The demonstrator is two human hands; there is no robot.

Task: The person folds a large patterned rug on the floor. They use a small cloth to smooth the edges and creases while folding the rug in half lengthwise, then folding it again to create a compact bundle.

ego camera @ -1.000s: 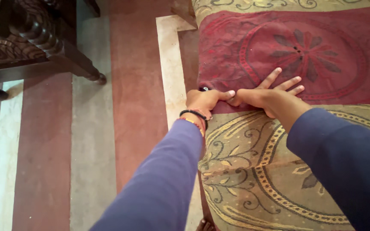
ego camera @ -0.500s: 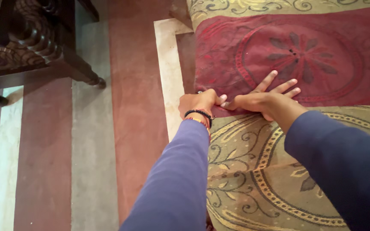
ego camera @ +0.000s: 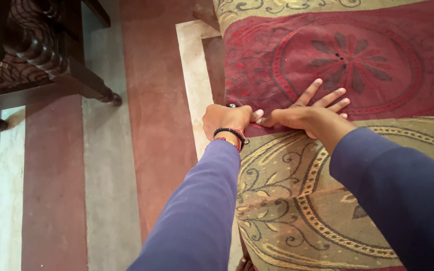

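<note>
the left hand (ego camera: pixel 225 118) is closed on the left edge of the red cushion (ego camera: pixel 377 55), fingers curled around its near-left corner. the right hand (ego camera: pixel 310 111) lies flat and spread on the cushion's near edge, thumb touching the left hand. the cushion extends to the far right of both hands, its long axis running left to right, resting against the gold patterned cushion (ego camera: pixel 297 211) nearer. the striped floor (ego camera: pixel 106 165) lies to the left.

The left hand (ego camera: pixel 224 118) has slid leftward along the red cushion's (ego camera: pixel 327 60) edge, away from the right hand (ego camera: pixel 310 113).
</note>
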